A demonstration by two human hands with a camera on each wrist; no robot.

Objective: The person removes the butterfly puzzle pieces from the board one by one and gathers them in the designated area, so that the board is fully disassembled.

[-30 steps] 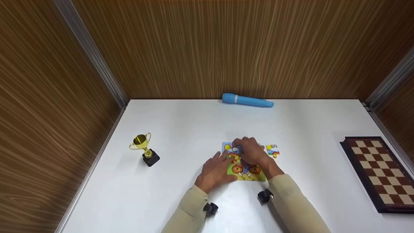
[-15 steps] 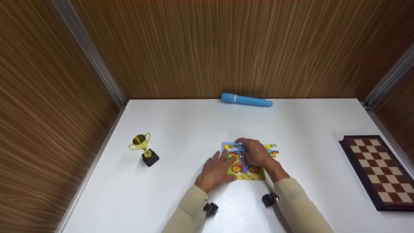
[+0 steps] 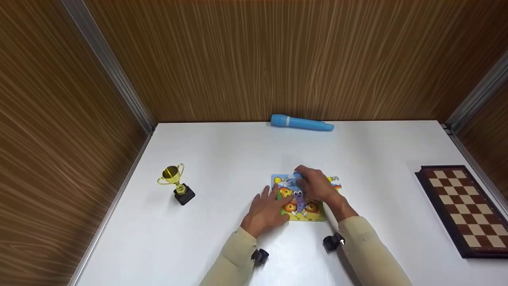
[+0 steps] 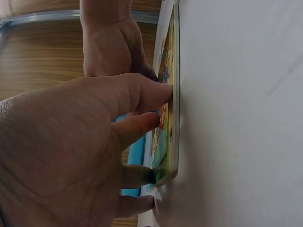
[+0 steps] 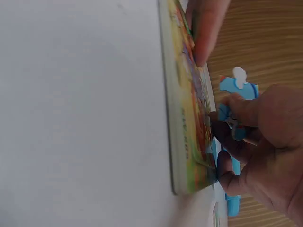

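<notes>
A colourful jigsaw puzzle [image 3: 309, 217] with a cartoon butterfly lies flat on the white table. My left hand [image 3: 265, 212] rests on its left side, fingers spread; in the left wrist view the thumb [image 4: 151, 94] touches the near edge. Over the puzzle's upper right part, my right hand [image 3: 316, 186] pinches a blue puzzle piece [image 5: 236, 86], which shows clearly in the right wrist view, lifted off the board. Part of the puzzle is hidden beneath both hands. Another loose puzzle piece [image 3: 337, 186] lies just right of the board, partly covered by the right hand.
A gold trophy cup [image 3: 178, 184] on a black base stands at the left. A blue toy microphone [image 3: 302, 122] lies along the back wall. At the right edge is a brown-and-cream chessboard [image 3: 466, 210]. Wood-grain panels [image 3: 254, 59] enclose the table.
My right hand has shifted a little to the right and lifted with the blue piece, uncovering more of the butterfly. The left hand stays almost in place.
</notes>
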